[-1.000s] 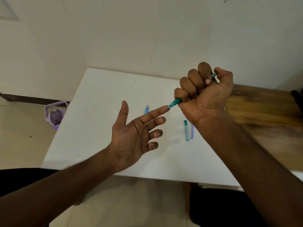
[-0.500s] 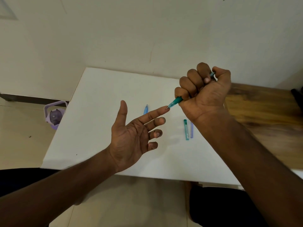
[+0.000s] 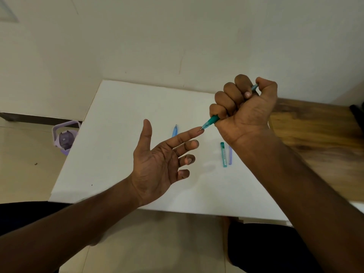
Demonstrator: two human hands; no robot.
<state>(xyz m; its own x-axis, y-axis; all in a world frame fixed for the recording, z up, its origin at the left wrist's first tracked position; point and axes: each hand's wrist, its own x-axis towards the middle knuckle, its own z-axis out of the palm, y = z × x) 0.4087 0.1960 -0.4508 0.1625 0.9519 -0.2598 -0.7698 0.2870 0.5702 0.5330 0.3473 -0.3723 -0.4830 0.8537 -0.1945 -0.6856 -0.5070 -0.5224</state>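
Note:
My right hand (image 3: 246, 113) grips a teal mechanical pencil (image 3: 211, 121) in a fist above the white table (image 3: 118, 154); its tip points down-left and its rear end sticks out by my thumb. My left hand (image 3: 159, 162) is held palm up over the table with the index finger stretched out, and the pencil tip touches that fingertip. The other fingers are loosely bent and hold nothing. On the table lie a light blue pen (image 3: 174, 131), a teal lead case (image 3: 223, 154) and a thin purple tube (image 3: 230, 155) beside it.
A wooden tabletop (image 3: 315, 138) adjoins the white table on the right. A purple container (image 3: 66, 137) stands on the tiled floor at the left. A cream wall runs behind the table. My dark-clad knees show below the near edge.
Both hands have kept their pose; my right fist with the pencil has shifted very slightly, the tip still at my left index fingertip.

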